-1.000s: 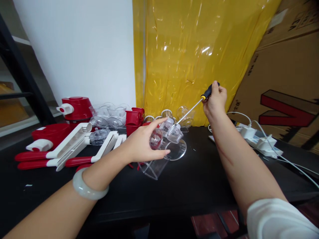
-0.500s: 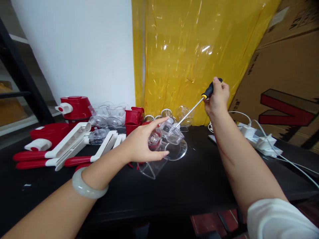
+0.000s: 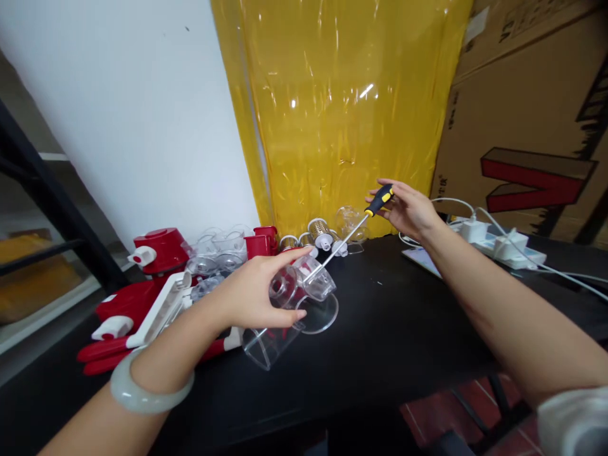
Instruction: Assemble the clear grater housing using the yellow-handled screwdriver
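Observation:
My left hand (image 3: 261, 291) is wrapped round a clear plastic housing (image 3: 316, 282), thumb and forefinger spread along its sides. A wide clear rim and a clear chute stick out below it, over the black table (image 3: 370, 354). My right hand (image 3: 408, 206) has the black and yellow handle of a screwdriver (image 3: 381, 199) between thumb and fingers, with some fingers stretched out behind it. The long metal shaft slants down to the left, and its tip is inside the clear housing, where the exact contact cannot be made out.
Red bases (image 3: 164, 250), white and red handles (image 3: 164, 304), clear parts (image 3: 221, 244) and a red part (image 3: 260, 244) stand left. Metal drums (image 3: 319, 231) lie behind the housing. A phone (image 3: 422, 261) and a power strip with chargers (image 3: 517, 247) lie right.
The view has shifted and tilted. My right hand's fingers have loosened and spread on the screwdriver handle, which has come lower. My left hand still holds the clear housing.

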Available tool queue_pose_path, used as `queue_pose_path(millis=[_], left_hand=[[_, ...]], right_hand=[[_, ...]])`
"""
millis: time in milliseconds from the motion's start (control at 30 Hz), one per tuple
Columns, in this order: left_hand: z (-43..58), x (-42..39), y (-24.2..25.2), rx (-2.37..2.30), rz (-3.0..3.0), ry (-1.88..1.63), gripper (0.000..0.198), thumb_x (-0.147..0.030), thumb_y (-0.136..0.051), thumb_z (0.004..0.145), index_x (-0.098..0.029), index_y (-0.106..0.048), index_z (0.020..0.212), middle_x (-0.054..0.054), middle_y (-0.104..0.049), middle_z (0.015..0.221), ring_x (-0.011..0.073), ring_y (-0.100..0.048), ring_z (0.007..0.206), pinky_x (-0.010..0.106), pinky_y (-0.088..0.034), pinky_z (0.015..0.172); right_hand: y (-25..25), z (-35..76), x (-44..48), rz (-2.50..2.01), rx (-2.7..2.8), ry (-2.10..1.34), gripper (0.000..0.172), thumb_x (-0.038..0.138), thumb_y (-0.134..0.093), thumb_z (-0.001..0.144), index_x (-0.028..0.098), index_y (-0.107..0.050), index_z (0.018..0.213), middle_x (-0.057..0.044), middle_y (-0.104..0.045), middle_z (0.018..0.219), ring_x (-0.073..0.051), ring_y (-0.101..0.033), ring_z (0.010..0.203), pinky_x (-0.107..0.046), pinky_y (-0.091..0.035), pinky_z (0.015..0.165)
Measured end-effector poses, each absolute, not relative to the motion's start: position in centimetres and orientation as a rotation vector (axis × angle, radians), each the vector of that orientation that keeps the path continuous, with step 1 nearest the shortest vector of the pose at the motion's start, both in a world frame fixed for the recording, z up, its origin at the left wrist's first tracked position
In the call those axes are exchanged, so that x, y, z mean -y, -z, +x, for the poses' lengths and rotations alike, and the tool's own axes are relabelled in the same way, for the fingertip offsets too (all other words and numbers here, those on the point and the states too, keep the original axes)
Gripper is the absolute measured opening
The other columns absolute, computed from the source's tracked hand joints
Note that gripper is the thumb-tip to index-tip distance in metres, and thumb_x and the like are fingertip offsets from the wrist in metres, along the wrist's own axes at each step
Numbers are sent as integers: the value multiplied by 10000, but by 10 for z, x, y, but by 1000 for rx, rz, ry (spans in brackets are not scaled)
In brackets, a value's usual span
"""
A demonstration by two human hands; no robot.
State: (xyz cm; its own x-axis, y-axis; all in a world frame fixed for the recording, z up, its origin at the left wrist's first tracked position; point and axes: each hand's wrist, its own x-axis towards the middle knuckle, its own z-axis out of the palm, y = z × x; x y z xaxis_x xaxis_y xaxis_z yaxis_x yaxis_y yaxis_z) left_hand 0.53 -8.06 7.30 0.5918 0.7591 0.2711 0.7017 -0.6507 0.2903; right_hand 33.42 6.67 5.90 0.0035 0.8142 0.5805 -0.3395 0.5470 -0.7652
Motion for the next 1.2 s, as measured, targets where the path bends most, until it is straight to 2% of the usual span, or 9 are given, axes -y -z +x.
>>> queue_pose_path(millis=[200, 333, 433, 633, 733, 867, 933, 1067, 1200], left_hand=[[-6, 79, -66, -1201, 2710, -507, 905, -386, -772, 704, -267, -442, 1538, 70, -755, 1147, 258, -719, 897, 374, -565, 829], [-4, 71, -57, -1089, 2746, -515, 907, -372, -777, 710, -247, -435, 1541, 88, -711, 1277, 281, -709, 1039, 383, -549, 926], [4, 63, -52, -1041, 2727, -461, 918, -366, -774, 717, -252, -410, 1553, 54, -745, 1156, 244, -721, 927, 360, -560, 880], [22, 42, -47, -977, 2705, -371, 934, -398, -765, 733, -261, -372, 1569, 48, -737, 1101, 235, -709, 892, 358, -557, 859], [25, 36, -45, -983, 2735, -349, 949, -420, -764, 727, -264, -364, 1573, 67, -731, 1100, 254, -706, 912, 367, -556, 848], [21, 34, -42, -1029, 2731, -325, 988, -406, -758, 718, -275, -319, 1594, 75, -718, 1107, 269, -700, 954, 385, -563, 860], [19, 35, -41, -1068, 2723, -318, 989, -401, -758, 714, -287, -318, 1592, 86, -704, 1172, 286, -690, 1020, 411, -559, 908], [17, 37, -38, -1131, 2687, -332, 994, -413, -765, 703, -298, -314, 1582, 99, -645, 1343, 320, -658, 1154, 456, -540, 995], [15, 39, -34, -1206, 2633, -323, 988, -444, -755, 712, -225, -301, 1562, 143, -548, 1485, 355, -594, 1282, 501, -497, 1079]], right_hand=[[-16, 345, -64, -660, 1206, -990, 355, 542, -748, 773, 235, -573, 741, 66, -434, 478, -103, -446, 402, -235, -425, 421], [-11, 348, -59, -640, 1183, -1088, 397, 605, -607, 830, 223, -584, 725, -12, -567, 576, -164, -578, 527, -299, -512, 482], [-13, 355, -56, -613, 1181, -1150, 319, 511, -551, 877, 215, -615, 777, -54, -661, 731, -194, -639, 645, -351, -552, 556], [-8, 361, -63, -754, 1057, -947, 412, 602, -535, 941, 236, -562, 754, 107, -270, 397, -64, -194, 314, -269, -379, 438], [-4, 362, -67, -765, 975, -981, 508, 652, -394, 951, 233, -544, 707, 58, -355, 401, -98, -309, 328, -280, -388, 441], [4, 361, -70, -707, 990, -1123, 309, 449, -451, 896, 209, -620, 797, -31, -624, 645, -153, -575, 513, -310, -491, 540], [9, 359, -72, -758, 1005, -1077, 239, 437, -565, 854, 212, -643, 848, -4, -613, 621, -135, -555, 470, -279, -460, 491], [17, 354, -76, -844, 1075, -947, 311, 536, -672, 826, 234, -622, 771, 93, -332, 362, -74, -235, 267, -227, -224, 345], [18, 355, -76, -792, 1039, -975, 292, 482, -593, 813, 218, -631, 695, -13, -561, 498, -134, -510, 396, -266, -420, 416]])
